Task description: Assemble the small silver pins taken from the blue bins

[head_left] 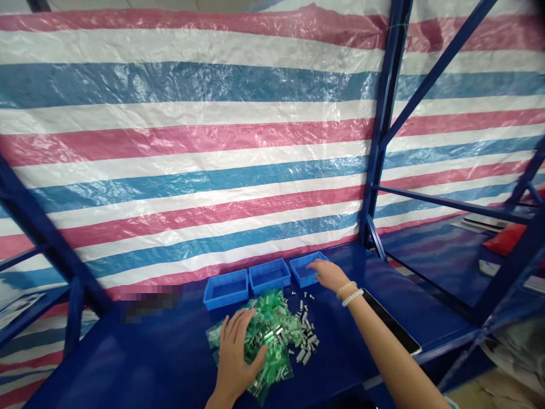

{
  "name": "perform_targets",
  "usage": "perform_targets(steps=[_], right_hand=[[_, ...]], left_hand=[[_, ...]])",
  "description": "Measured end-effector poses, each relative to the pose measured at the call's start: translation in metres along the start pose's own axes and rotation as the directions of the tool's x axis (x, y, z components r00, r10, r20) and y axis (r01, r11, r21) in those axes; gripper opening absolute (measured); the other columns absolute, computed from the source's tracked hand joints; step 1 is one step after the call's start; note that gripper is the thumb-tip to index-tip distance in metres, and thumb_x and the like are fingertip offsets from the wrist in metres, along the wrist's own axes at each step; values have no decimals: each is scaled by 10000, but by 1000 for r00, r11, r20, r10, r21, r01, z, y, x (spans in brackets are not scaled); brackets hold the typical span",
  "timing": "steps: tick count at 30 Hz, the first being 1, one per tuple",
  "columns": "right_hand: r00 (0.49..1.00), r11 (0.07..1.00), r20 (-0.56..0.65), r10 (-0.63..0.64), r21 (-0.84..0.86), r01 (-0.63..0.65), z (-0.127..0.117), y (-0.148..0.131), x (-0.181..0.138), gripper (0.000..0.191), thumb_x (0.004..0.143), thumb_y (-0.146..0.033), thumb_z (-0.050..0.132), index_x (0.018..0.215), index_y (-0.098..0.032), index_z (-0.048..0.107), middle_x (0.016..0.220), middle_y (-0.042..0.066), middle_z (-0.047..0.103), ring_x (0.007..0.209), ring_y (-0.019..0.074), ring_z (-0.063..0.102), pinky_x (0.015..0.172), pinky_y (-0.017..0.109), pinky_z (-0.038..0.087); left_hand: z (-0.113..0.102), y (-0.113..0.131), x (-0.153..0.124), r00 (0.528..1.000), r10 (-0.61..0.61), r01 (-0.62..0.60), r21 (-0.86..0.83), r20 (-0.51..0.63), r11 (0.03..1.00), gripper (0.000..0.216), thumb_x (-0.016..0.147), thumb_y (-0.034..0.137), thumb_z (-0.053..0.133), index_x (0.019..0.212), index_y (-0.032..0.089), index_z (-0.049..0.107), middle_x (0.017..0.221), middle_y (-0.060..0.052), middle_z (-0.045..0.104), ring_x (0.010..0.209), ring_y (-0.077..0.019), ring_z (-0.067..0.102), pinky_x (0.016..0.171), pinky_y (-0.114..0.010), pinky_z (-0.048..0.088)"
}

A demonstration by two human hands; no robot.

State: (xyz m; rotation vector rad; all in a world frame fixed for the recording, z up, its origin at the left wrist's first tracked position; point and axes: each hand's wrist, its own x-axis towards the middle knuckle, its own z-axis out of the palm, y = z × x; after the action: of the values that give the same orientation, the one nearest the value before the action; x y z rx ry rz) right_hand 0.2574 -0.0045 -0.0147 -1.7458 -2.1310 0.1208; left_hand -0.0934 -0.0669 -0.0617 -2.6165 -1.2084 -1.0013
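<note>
My left hand (236, 352) rests with spread fingers on a heap of clear green plastic packets (272, 324) holding small metal parts. My right hand (326, 274), with beaded bracelets on the wrist, reaches over the rim of the rightmost of three small blue plastic bins (303, 269). Whether its fingers hold anything is hidden from this angle. The other two bins (225, 289) (269, 276) stand side by side to its left. Loose small silver-grey metal pieces (306, 332) lie in a scatter next to the packets, below my right hand.
Everything lies on a blue steel shelf (128, 363) with diagonal blue uprights (378, 136). A black tablet (394, 321) lies under my right forearm. Behind hangs a striped tarpaulin (170, 142). A red cloth (506, 238) lies on a lower surface at right.
</note>
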Motion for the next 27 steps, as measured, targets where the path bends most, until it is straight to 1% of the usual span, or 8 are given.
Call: perform_targets(steps=[5,10,14,17,20,23,25,27], right_hand=[[995,995,19,98,-23,-98,19,4,3,197,977,-295,602,1135,-183,642,1174,71,656,995,207,660,865,404,559],[997,997,-1,79,2,-79,26,-4,20,224,976,-300,604,1160,-176,630,1187,75,649,1001,213,658,866,416,560],[997,997,-57,56,56,-53,21,-9,14,220,972,-278,610,1165,-175,629,1222,76,637,1039,223,647,895,436,547],[989,991,-121,81,112,-67,16,-11,-6,272,969,-128,550,1229,-181,607,1294,100,600,1092,225,630,934,404,518],[985,981,-129,112,175,-89,16,-17,-39,337,892,-14,516,1149,-177,660,1113,93,677,1002,217,667,887,330,514],[989,967,-91,115,238,-91,22,-33,-80,242,822,-65,608,994,-204,708,872,36,699,809,217,686,767,307,534],[988,956,-87,125,276,-96,27,-47,-107,230,806,-109,646,1004,-215,698,904,39,691,771,212,673,732,304,541],[983,944,-117,144,313,-101,33,-63,-130,259,828,-126,624,1069,-213,665,994,64,672,823,218,661,765,319,546]], left_hand=[[1,-1,0,997,-19,15,-49,-78,999,551,847,294,586,1372,232,429,1305,-127,613,1253,-336,542,1085,-584,368],[-2,-1,0,993,-70,57,-133,-93,989,482,865,288,581,1333,229,483,1291,-128,609,1235,-327,554,1001,-504,480],[-4,-1,1,991,-86,67,-182,-99,981,447,869,283,576,1308,238,505,1276,-121,618,1225,-324,566,972,-480,509],[-4,-2,2,990,-94,73,-182,-109,981,425,866,291,572,1284,237,519,1251,-121,632,1206,-331,581,960,-486,516],[-3,-4,4,988,-94,71,-174,-126,982,411,862,288,569,1267,235,523,1215,-113,648,1180,-325,596,956,-483,519],[-3,-6,6,985,-81,58,-157,-150,986,404,855,271,578,1254,242,525,1190,-99,653,1161,-315,597,954,-476,520],[-6,-6,8,979,-78,52,-137,-188,989,394,850,260,586,1240,250,525,1165,-92,652,1145,-314,594,956,-484,514],[-11,1,10,964,-98,71,-115,-248,991,372,849,255,592,1216,259,531,1132,-86,650,1124,-314,594,959,-496,505]])
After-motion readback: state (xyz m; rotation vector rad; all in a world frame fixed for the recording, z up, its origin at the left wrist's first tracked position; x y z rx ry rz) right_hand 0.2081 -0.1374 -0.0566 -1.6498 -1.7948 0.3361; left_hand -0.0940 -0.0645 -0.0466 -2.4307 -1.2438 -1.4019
